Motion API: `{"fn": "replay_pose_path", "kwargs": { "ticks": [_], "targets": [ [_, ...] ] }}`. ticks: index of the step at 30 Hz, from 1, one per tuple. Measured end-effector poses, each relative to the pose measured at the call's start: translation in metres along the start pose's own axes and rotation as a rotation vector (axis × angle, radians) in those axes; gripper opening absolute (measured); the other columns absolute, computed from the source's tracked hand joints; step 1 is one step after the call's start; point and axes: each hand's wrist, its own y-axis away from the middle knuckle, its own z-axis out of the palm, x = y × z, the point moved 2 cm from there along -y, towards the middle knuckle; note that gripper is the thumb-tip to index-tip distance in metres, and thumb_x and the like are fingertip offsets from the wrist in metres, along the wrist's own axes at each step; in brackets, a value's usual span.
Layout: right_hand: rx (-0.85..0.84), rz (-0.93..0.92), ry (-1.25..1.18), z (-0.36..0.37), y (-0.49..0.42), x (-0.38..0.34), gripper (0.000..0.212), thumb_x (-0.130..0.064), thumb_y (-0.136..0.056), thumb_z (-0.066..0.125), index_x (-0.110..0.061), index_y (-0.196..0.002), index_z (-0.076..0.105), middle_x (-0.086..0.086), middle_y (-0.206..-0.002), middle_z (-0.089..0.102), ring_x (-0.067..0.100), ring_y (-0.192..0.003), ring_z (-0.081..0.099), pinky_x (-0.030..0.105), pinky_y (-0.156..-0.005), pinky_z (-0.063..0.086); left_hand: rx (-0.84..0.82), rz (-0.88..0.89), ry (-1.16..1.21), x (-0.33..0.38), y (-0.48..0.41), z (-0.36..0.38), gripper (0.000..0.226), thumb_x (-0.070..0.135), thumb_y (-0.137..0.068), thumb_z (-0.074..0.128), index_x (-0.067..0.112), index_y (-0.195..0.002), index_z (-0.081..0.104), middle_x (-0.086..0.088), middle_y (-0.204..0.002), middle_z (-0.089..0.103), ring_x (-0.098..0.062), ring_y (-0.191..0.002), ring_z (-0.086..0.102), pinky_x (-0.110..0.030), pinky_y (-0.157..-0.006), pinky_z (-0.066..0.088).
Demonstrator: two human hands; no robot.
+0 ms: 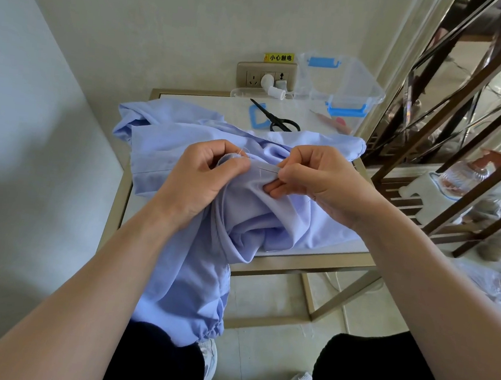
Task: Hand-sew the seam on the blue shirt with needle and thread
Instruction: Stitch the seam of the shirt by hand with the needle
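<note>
Corner of a pale-walled room; small table (312, 265) with a white top and gold frame stands against the wall, below a wall socket (253, 76). Blue shirt (186, 142) lies crumpled across the table top; part of it spills over the near edge toward the person's lap; the seam being worked is held up between the two hands, above the table.

Left hand (202, 175): fingers curled round a bunch of cloth, thumb pressed on top; loose thread ends (242, 152) stick out just beside the thumb. Right hand (316, 180): thumb and forefinger pinched tight on the seam fold, other fingers tucked under the cloth; a thin pale line runs along the fold between the hands; needle or seam edge, cannot tell.

Risks, as judged: the needle tip is not plainly visible, so a push toward the left thumb could prick it; slack thread could knot or catch in the folds; the hanging cloth could drag the seam crooked if the left grip loosens.

Room: scissors (275, 117) and clear box (346, 83) sit at the far side, well apart from the hands; shelf frame (448, 135) stands near on the right, so a long thread pull that way looks cramped; upward and toward the body looks freer.
</note>
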Motion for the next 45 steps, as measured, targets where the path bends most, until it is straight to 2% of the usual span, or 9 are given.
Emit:
{"fn": "replay_pose_path", "kwargs": {
  "ticks": [3, 10, 13, 19, 25, 31, 35, 41, 45],
  "targets": [
    [0.019, 0.003, 0.000, 0.0005, 0.0001, 0.0005, 0.012, 0.010, -0.090, 0.054, -0.001, -0.087, 0.057, 0.013, -0.066, 0.070, 0.021, -0.071, 0.072, 0.028, -0.077, 0.060, -0.012, 0.012, 0.001, 0.0006, 0.0003, 0.0002, 0.018, 0.016, -0.090, 0.061, 0.024, -0.074, 0.063, 0.019, -0.063, 0.058, 0.004, -0.066, 0.050, -0.010, -0.067, 0.040],
    [0.052, 0.007, 0.041, 0.0002, 0.0004, 0.0005, 0.014, 0.010, -0.089, 0.055, -0.002, -0.082, 0.057, 0.012, -0.066, 0.071, 0.021, -0.070, 0.072, 0.032, -0.081, 0.060, -0.005, 0.032, 0.000, -0.0031, -0.0016, -0.0014, 0.007, 0.022, -0.085, 0.062, 0.023, -0.079, 0.065, 0.019, -0.070, 0.061, 0.002, -0.070, 0.053, -0.012, -0.070, 0.042],
    [0.065, -0.002, 0.054, 0.0014, 0.0016, -0.0003, 0.014, 0.010, -0.089, 0.055, -0.002, -0.081, 0.056, 0.010, -0.065, 0.071, 0.020, -0.068, 0.072, 0.030, -0.079, 0.060, -0.009, 0.045, -0.017, -0.0046, -0.0018, -0.0019, 0.008, 0.017, -0.088, 0.063, 0.022, -0.082, 0.066, 0.018, -0.072, 0.063, 0.002, -0.072, 0.055, -0.012, -0.071, 0.043],
    [0.083, -0.012, 0.070, 0.0020, 0.0031, -0.0015, 0.017, 0.010, -0.089, 0.054, -0.003, -0.077, 0.055, 0.011, -0.066, 0.071, 0.018, -0.066, 0.072, 0.025, -0.073, 0.059, 0.011, 0.041, -0.015, -0.0038, -0.0024, -0.0016, 0.005, 0.024, -0.084, 0.062, 0.022, -0.081, 0.066, 0.018, -0.072, 0.064, 0.002, -0.072, 0.056, -0.013, -0.071, 0.044],
    [0.101, -0.017, 0.087, 0.0017, 0.0037, -0.0013, 0.011, 0.009, -0.089, 0.054, 0.001, -0.083, 0.058, 0.013, -0.068, 0.072, 0.020, -0.067, 0.073, 0.027, -0.077, 0.060, 0.010, 0.044, -0.028, -0.0034, -0.0017, -0.0001, 0.010, 0.017, -0.088, 0.063, 0.020, -0.079, 0.065, 0.019, -0.070, 0.064, 0.004, -0.071, 0.055, -0.011, -0.070, 0.042],
    [0.111, -0.017, 0.103, 0.0019, 0.0029, 0.0008, 0.012, 0.009, -0.089, 0.055, 0.000, -0.081, 0.058, 0.012, -0.067, 0.072, 0.021, -0.068, 0.072, 0.030, -0.079, 0.060, 0.012, 0.019, -0.027, -0.0022, -0.0011, 0.0013, 0.013, 0.023, -0.085, 0.062, 0.014, -0.075, 0.063, 0.005, -0.071, 0.058, -0.005, -0.069, 0.049, -0.014, -0.066, 0.042],
    [0.134, -0.023, 0.138, 0.0020, 0.0032, 0.0010, 0.017, 0.008, -0.088, 0.057, -0.001, -0.074, 0.057, 0.009, -0.064, 0.072, 0.020, -0.065, 0.072, 0.026, -0.074, 0.060, 0.007, 0.004, -0.035, -0.0012, -0.0005, 0.0028, 0.014, 0.025, -0.083, 0.063, 0.015, -0.073, 0.062, 0.003, -0.071, 0.057, -0.006, -0.069, 0.048, -0.016, -0.066, 0.041],
    [0.121, -0.043, 0.131, 0.0016, 0.0016, 0.0033, 0.020, 0.007, -0.089, 0.060, -0.003, -0.072, 0.057, 0.007, -0.063, 0.071, 0.020, -0.063, 0.071, 0.024, -0.071, 0.058, 0.011, -0.012, -0.045, -0.0021, -0.0014, 0.0018, 0.014, 0.023, -0.086, 0.064, 0.013, -0.076, 0.064, 0.000, -0.074, 0.058, -0.006, -0.070, 0.049, -0.016, -0.066, 0.042],
    [0.080, -0.077, 0.076, 0.0006, 0.0021, 0.0031, 0.016, 0.005, -0.091, 0.059, -0.002, -0.077, 0.058, 0.008, -0.066, 0.070, 0.019, -0.064, 0.070, 0.023, -0.070, 0.057, 0.038, -0.039, -0.034, -0.0011, -0.0022, 0.0012, 0.014, 0.012, -0.093, 0.063, 0.017, -0.082, 0.068, 0.005, -0.075, 0.064, -0.002, -0.072, 0.055, -0.012, -0.069, 0.044]
  ]
}}
